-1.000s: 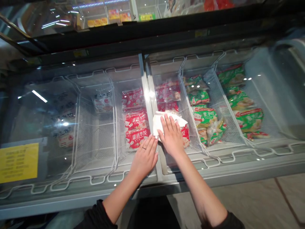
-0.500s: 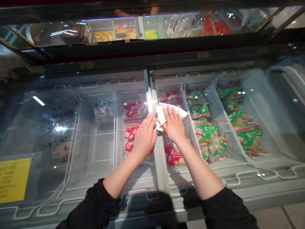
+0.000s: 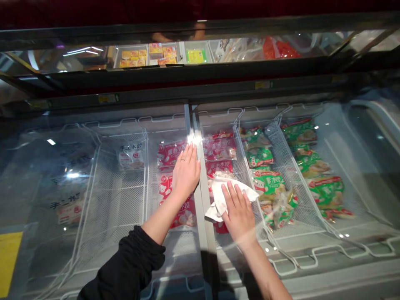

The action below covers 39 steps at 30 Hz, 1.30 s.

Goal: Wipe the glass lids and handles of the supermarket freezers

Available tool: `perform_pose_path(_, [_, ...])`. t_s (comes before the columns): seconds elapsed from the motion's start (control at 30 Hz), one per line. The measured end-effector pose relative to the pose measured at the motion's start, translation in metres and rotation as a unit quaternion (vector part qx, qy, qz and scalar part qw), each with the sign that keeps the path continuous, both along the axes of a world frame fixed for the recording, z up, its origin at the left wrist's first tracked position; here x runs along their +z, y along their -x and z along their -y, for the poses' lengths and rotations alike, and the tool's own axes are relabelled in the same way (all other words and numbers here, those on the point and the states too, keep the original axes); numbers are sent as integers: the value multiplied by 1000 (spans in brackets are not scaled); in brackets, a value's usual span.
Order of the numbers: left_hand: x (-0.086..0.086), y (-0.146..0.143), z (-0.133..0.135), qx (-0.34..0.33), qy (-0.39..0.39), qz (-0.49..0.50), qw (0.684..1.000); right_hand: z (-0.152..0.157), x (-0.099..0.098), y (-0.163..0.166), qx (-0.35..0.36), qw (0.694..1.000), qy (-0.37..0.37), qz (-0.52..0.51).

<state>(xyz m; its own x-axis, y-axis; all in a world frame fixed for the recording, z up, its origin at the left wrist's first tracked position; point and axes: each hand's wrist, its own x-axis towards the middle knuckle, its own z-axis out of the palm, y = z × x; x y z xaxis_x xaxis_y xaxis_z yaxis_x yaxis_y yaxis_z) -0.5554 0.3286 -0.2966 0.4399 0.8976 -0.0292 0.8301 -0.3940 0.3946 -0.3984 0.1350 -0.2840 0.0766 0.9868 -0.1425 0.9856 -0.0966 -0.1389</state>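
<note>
My right hand point(image 3: 239, 212) presses a crumpled white wiping cloth point(image 3: 220, 198) against the glass lid point(image 3: 231, 246) of a chest freezer, fingers stretched over it. To its left, my left hand point(image 3: 186, 168) lies with fingers extended and fairly close together at the left side of the lids' middle frame bar point(image 3: 204, 208). It holds nothing, and a ring shows on one finger. Beneath the glass are red bags of frozen dumplings point(image 3: 220, 148), partly hidden by the cloth and hands. Green bags point(image 3: 268, 183) lie further right.
White wire baskets point(image 3: 146, 166) divide the freezer inside. A yellow sheet point(image 3: 11, 262) is at the left edge. Behind stands a raised glass-fronted case with yellow boxes point(image 3: 133, 58) and a red bag point(image 3: 279, 48). A curved lid handle point(image 3: 375, 108) is at the right.
My right hand has drawn the cloth down the glass towards me. My left hand has slid slightly up and away along the bar. The whole view has shifted a little.
</note>
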Motion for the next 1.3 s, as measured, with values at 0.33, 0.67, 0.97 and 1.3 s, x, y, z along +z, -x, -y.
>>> perform_pose_path(0.33, [1, -2, -2, 1, 0, 6, 1000, -175, -29, -37, -80, 997, -17, 0])
perform_pose_path(0.67, [6, -4, -4, -4, 17, -31, 999, -188, -21, 9, 71, 996, 3, -52])
perform_pose_path(0.97, [1, -3, -2, 7, 0, 13, 1000, -41, -6, -64, -7, 1000, -2, 9])
perform_pose_path(1.3, [1, -6, -3, 25, 6, -2, 1000, -219, -33, -31, -7, 999, -8, -52])
